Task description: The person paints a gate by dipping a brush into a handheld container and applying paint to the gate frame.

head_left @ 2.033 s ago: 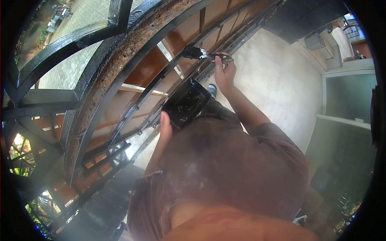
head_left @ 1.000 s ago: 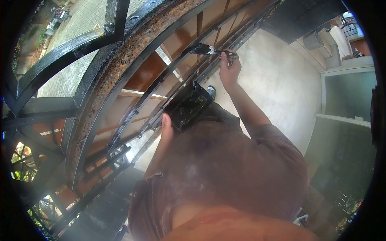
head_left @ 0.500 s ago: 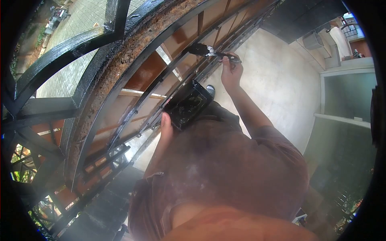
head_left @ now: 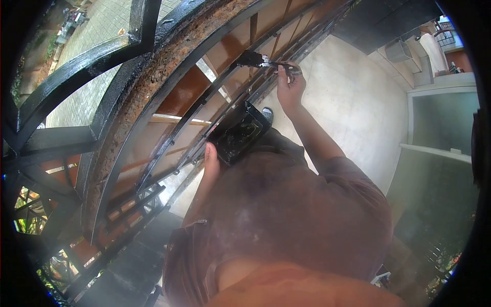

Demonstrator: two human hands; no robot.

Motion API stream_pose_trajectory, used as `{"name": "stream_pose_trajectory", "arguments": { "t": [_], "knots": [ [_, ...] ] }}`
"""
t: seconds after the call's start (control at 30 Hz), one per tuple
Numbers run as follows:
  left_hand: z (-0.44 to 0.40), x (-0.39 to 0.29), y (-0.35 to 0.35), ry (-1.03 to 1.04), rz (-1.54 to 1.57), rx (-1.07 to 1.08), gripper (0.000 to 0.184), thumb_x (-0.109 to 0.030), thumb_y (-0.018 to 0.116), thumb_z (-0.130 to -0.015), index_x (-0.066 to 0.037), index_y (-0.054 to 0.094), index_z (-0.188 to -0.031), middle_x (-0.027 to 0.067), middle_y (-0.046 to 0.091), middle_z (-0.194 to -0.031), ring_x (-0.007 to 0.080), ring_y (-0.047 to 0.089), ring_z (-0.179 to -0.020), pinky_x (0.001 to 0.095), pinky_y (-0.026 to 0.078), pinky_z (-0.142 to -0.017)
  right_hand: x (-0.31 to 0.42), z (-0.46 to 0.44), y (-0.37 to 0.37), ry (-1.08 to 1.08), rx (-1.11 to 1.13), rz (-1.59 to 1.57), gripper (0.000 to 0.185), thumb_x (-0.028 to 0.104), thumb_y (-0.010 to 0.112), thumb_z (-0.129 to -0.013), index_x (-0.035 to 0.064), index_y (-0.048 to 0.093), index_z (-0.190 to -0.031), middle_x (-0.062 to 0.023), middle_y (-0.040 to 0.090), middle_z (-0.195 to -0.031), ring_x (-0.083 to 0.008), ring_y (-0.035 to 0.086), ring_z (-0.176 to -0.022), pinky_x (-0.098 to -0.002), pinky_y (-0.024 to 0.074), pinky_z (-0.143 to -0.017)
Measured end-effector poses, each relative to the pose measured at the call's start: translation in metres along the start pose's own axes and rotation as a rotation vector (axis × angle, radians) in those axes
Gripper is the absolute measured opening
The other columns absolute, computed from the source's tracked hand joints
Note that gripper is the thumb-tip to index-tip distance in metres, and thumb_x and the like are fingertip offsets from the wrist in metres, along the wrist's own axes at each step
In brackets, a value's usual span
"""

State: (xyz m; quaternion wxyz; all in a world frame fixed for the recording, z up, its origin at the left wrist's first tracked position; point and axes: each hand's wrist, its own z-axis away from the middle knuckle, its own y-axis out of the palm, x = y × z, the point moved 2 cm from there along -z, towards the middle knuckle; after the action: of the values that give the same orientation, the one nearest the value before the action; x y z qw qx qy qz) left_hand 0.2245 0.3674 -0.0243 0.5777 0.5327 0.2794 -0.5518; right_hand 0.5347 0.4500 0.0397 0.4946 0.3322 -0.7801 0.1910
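My left hand (head_left: 211, 159) grips the near left edge of a black paint tray (head_left: 238, 134), held in front of my body. Wet, glossy black paint lies inside the tray. Above and right of it, my right hand (head_left: 291, 84) is closed on the handle of a paintbrush (head_left: 252, 59). The brush points left, its bristles coated black with a whitish patch near the handle. Its tip overlaps a black metal rail (head_left: 208, 93) in view; whether they touch, I cannot tell.
A curved metal beam (head_left: 134, 92) with a rusty brown face arcs across the left, beside black bars (head_left: 76, 69). Pale floor (head_left: 353, 97) lies at the right, with a frosted glass panel (head_left: 445, 123) beyond. A shoe (head_left: 267, 113) shows past the tray.
My right hand and the brush have shifted slightly to the right since the earliest frame, with small changes in the brush's angle. The tray has stayed almost still in my left hand.
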Motion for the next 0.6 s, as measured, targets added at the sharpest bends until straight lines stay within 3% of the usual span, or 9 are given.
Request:
{"name": "stream_pose_trajectory", "arguments": {
  "t": [0.33,0.4,0.6],
  "knots": [
    [-0.003,-0.003,0.004,0.020,0.039,0.046,0.056,-0.040,0.030,-0.107,0.001,0.034,-0.145,0.0108,0.040,-0.147,0.0184,0.036,-0.135,0.0323,0.025,-0.113,0.000,-0.007,-0.003,-0.051,-0.037,0.042,0.019,0.008,0.067,-0.091,-0.0017,0.058,-0.105,-0.0049,0.066,-0.080,-0.0078,0.061,-0.069,-0.0224,0.0486,-0.064],
    [-0.003,-0.006,0.004,-0.014,-0.051,0.036,0.069,-0.055,0.028,-0.103,-0.003,0.033,-0.148,0.0110,0.040,-0.148,0.0216,0.036,-0.136,0.0353,0.025,-0.115,0.000,-0.009,-0.004,-0.006,-0.039,0.042,0.019,0.008,0.067,-0.091,-0.0016,0.058,-0.105,-0.0046,0.066,-0.078,-0.0074,0.061,-0.068,-0.0219,0.0484,-0.062],
    [-0.005,0.005,-0.001,-0.017,-0.077,0.027,0.067,-0.053,0.026,-0.104,-0.003,0.033,-0.147,0.0111,0.040,-0.147,0.0217,0.036,-0.137,0.0354,0.025,-0.115,-0.005,-0.016,-0.006,-0.035,-0.059,0.042,0.019,0.010,0.067,-0.092,-0.0015,0.058,-0.105,-0.0029,0.064,-0.076,-0.0064,0.058,-0.065,-0.0218,0.0475,-0.060]
  ]
}}
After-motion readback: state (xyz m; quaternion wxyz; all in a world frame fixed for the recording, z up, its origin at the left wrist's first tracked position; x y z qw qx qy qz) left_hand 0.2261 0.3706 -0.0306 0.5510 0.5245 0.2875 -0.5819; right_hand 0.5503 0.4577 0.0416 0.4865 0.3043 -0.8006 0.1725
